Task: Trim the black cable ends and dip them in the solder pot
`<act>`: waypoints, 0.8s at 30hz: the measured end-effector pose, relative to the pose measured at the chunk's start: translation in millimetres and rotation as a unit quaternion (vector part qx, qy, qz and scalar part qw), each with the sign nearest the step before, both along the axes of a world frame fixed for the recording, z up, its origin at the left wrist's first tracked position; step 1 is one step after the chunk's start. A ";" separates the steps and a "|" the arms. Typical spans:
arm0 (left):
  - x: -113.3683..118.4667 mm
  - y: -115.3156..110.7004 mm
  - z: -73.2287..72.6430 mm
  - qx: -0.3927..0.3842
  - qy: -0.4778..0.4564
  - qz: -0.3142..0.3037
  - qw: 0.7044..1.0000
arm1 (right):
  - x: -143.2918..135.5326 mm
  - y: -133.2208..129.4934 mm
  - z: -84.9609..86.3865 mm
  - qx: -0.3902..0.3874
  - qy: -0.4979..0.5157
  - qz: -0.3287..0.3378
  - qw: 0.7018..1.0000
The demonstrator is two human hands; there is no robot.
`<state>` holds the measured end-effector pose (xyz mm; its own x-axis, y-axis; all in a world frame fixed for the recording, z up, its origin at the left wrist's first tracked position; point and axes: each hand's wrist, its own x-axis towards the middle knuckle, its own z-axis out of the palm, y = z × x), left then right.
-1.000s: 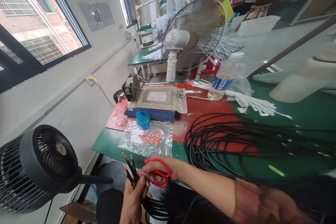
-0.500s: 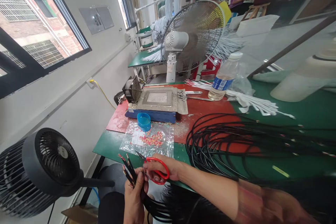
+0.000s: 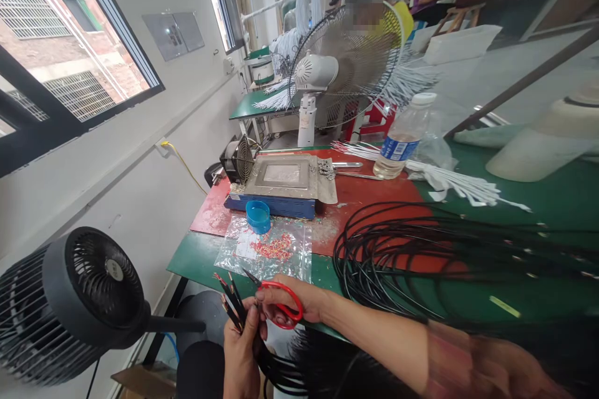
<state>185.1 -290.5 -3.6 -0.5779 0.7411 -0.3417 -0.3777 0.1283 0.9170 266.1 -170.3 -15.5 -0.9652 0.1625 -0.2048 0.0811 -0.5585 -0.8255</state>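
My left hand [image 3: 242, 349] is closed around a bundle of black cables [image 3: 233, 300], whose cut ends point up and show small reddish and copper tips. The rest of the bundle hangs down to the lower right over my lap. Red-handled scissors [image 3: 296, 307] are in my right hand [image 3: 292, 296], with the dark blades [image 3: 251, 276] pointing up and left. The fingertips of both hands meet close to the cable ends; what lies between them is too small to make out. Beyond the hands is a clear plastic bag [image 3: 224, 254] scattered with red and yellow scraps [image 3: 274, 246].
A blue ring-shaped cup [image 3: 258, 217] sits before a solder pot [image 3: 269, 206] with a small fan. Coiled black cables [image 3: 365, 268] spread over the table's right. A water bottle [image 3: 397, 153] and white wires [image 3: 458, 186] lie behind. A dark fan [image 3: 88, 299] stands left; a larger fan [image 3: 346, 62] is running.
The view has shifted very slightly. Both hands, the scissors and the held cables keep nearly the same pose.
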 end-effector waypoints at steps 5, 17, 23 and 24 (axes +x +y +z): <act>-1.0 -0.9 -8.5 -0.001 -0.036 0.025 0.999 | -0.8 -1.1 0.6 -0.014 0.006 0.012 1.000; 0.6 -1.7 -2.9 -0.022 0.037 0.009 0.999 | 0.0 -0.8 -1.9 0.025 -0.017 -0.019 0.999; -0.4 -3.2 -7.5 -0.014 -0.006 0.026 1.000 | -1.0 -0.6 -3.1 0.019 -0.020 -0.015 1.000; -0.4 -3.6 -8.3 -0.010 -0.015 0.034 0.999 | -0.8 -0.5 -2.2 0.019 -0.023 -0.013 0.999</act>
